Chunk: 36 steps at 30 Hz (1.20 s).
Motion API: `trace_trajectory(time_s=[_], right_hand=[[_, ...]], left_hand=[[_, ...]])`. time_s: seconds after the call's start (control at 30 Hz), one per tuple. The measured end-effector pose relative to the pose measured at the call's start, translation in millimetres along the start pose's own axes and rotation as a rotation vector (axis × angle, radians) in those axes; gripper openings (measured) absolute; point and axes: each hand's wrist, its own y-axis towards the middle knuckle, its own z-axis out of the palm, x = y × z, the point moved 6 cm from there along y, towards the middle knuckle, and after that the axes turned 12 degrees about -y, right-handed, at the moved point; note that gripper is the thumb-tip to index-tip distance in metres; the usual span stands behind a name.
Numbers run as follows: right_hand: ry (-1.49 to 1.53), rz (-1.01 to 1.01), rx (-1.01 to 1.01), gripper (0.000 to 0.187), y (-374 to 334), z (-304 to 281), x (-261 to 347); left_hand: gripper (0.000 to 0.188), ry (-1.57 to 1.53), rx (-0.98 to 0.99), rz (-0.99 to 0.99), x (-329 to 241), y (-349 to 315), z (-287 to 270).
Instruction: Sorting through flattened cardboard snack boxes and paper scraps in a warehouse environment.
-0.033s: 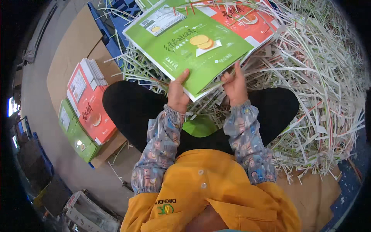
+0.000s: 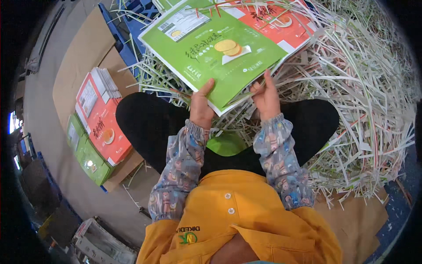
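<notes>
Heaped white shredded paper strips (image 2: 365, 88) all around. Left hand (image 2: 201, 105) and right hand (image 2: 266, 96) pinching flat green printed cardboard sheet (image 2: 215, 48) at six o'clock edge (probably light, stiff, slippery).

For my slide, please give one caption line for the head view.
Both hands, left hand and right hand, hold a stack of green printed sheets above shredded paper strips.

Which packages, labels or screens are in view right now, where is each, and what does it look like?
Green sheet: flat printed package, top of the stack held by the left hand and right hand.
White label: rectangle at its far-left corner.
Red sheet: under the green one, far right.
Red stack: flat packages on cardboard, left.
Green stack: beside the red stack, nearer.
Screen: small, bright, far left edge.
</notes>
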Motion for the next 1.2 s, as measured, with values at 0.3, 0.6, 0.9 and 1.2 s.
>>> trace_trajectory(time_s=[0.3, 0.6, 0.9, 1.2], right_hand=[[0.032, -0.088, 0.029, 0.016, 13, -24, -6], [0.045, -0.054, -0.063, 0.011, 13, -29, -13], [-0.004, -0.036, -0.135, 0.011, 7, -18, -6], [-0.496, 0.006, -0.099, 0.018, 15, -24, 2]], left_hand=[[0.034, -0.061, 0.017, 0.005, 7, 4, 2], [0.035, -0.096, 0.063, -0.01, 8, 2, 7], [0.035, -0.064, 0.064, -0.017, 2, 0, 11], [0.034, 0.224, 0.069, 0.224, -9, -4, 21]])
